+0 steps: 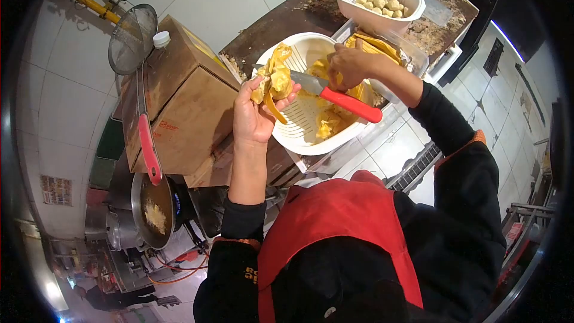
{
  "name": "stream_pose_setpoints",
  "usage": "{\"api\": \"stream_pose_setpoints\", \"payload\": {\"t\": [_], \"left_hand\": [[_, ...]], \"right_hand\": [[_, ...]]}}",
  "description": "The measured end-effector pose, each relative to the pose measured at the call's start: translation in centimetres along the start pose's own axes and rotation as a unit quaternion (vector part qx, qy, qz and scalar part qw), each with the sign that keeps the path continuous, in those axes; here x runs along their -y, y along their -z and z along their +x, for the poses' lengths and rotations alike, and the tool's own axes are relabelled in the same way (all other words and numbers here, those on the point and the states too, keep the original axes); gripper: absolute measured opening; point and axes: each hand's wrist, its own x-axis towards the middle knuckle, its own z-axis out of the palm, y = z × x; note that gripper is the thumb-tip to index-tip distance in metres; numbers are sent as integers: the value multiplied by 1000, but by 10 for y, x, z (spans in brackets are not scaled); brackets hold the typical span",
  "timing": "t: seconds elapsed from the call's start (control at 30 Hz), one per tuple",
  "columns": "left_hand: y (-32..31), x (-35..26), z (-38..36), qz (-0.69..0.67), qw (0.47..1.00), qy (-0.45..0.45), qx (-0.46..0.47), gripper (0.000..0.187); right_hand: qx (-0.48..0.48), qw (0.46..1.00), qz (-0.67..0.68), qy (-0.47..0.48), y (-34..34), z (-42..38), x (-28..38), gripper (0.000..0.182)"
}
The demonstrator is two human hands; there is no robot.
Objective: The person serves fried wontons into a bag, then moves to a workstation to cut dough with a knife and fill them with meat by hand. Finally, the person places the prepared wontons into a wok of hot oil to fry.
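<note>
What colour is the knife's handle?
The knife's handle is red, seen best in the head view.

"What is the left hand [256, 113] holding?"
"Crumpled yellow pieces [276, 81], beside the red-handled knife [354, 105]."
"And the right hand [351, 64]?"
"It's reaching near yellow strips [381, 49], while the knife is extending over the white basket [297, 136]."

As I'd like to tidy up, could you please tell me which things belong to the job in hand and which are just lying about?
Seemingly in the job: yellow pieces in the left hand, red-handled knife, white slotted basket.

Seemingly just lying about: cardboard box, mesh strainer against it.
</note>
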Motion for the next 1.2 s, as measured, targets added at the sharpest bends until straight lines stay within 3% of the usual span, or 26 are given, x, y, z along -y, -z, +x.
{"api": "stream_pose_setpoints", "payload": {"t": [0.13, 0.23, 0.33, 0.4, 0.43, 0.5, 0.53, 0.57, 0.63, 0.8, 0.87, 0.97, 1.03, 1.1, 1.17, 1.2], "left_hand": [[-5, 4, 0, -2, 1000, -7, -29, 49], [-7, 5, 0, 22, 998, -25, -54, 46], [-1, 5, 1, 15, 1000, -6, -4, 49], [-11, 6, -3, 9, 1000, -18, 0, 52], [-15, 6, -5, 9, 1000, -19, -1, 52], [-23, 6, -7, 49, 995, 19, 84, 52], [-31, 5, -7, 41, 992, 29, 119, 54], [-32, 6, -5, 41, 992, 28, 119, 54], [-35, 7, -1, 103, 982, 45, 152, 53], [-35, 7, -1, 88, 977, 80, 174, 53], [-31, 4, -3, 71, 970, 108, 205, 52], [-30, 6, -6, 90, 987, 52, 123, 50], [-33, 7, -7, 115, 988, 20, 100, 46], [-36, 9, -8, 155, 986, -31, 44, 43], [-35, 14, -6, 150, 987, -46, 25, 37], [-33, 17, -4, 134, 990, -52, 4, 34]], "right_hand": [[-12, 1000, 2, -12, -17, 0, 6, 17], [-74, 997, -21, 9, -23, 2, 2, 15], [-78, 995, 63, 26, -9, 2, -17, 13], [-220, 948, 181, 146, -4, 3, -34, 15], [-219, 948, 180, 147, 9, -5, -27, 15], [-160, 942, 268, 121, 35, -22, -15, 16], [-133, 916, 340, 168, 34, -16, -17, 13], [-133, 916, 339, 170, 39, -17, -13, 13], [-56, 868, 459, 180, 51, -23, -1, 10], [-29, 800, 571, 184, 44, -19, -2, 7], [-62, 776, 585, 225, 33, -12, -10, 7], [-107, 731, 637, 218, 24, -10, -18, 9], [-154, 737, 637, 167, 28, -14, -20, 8], [-216, 727, 649, 59, 34, -13, -26, 8], [-215, 749, 622, 81, 35, -4, -35, 10], [-240, 762, 600, 43, 39, -5, -29, 14]]}}
